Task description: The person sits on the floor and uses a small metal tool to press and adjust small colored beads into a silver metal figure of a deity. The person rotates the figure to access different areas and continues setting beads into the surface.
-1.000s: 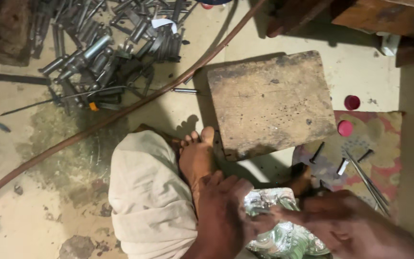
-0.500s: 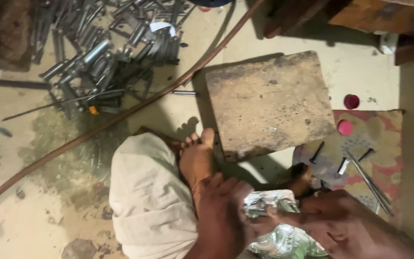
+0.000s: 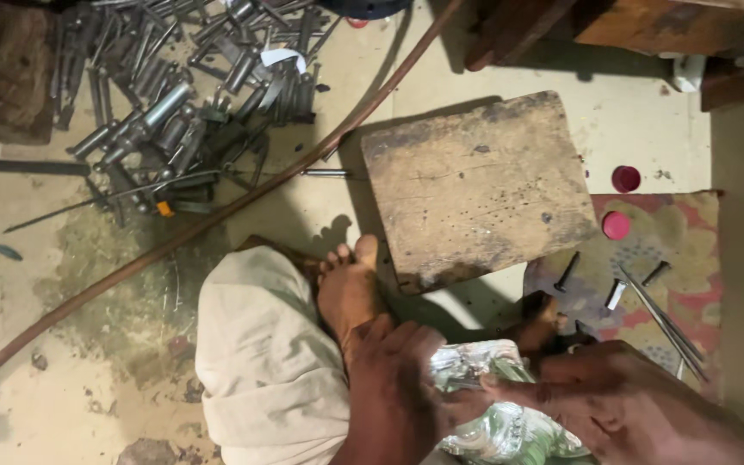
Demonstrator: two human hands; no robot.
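Embossed silvery metal sheet (image 3: 492, 405) lies low between my 2 hands, just past my bare foot (image 3: 350, 288) and my knee in pale cloth (image 3: 260, 362). My left hand (image 3: 398, 392) sits over its near edge with the fingers (image 3: 406, 340) curled together and pressing down on it; my right hand (image 3: 622, 405) comes in from the other side, its forefinger and thumb pinched on the sheet's rim. Both hands are clamped on the same piece.

As I judge it, the work is well under way: the sheet already carries raised relief over the part that shows, though my hands hide much of it, so I cannot tell how much stays plain. No tool is in either hand.

Beyond my fingertips stands a worn wooden block (image 3: 480, 185), bare on top. To the right of my right fingers, thin steel punches (image 3: 660, 319) and short bolts lie on a patterned mat (image 3: 691, 237), untouched, with 2 small red caps (image 3: 616, 225) near them. Far past my left fingers lies a heap of metal rods and sockets (image 3: 182, 112), with a long brown hose (image 3: 217, 215) running across the floor.
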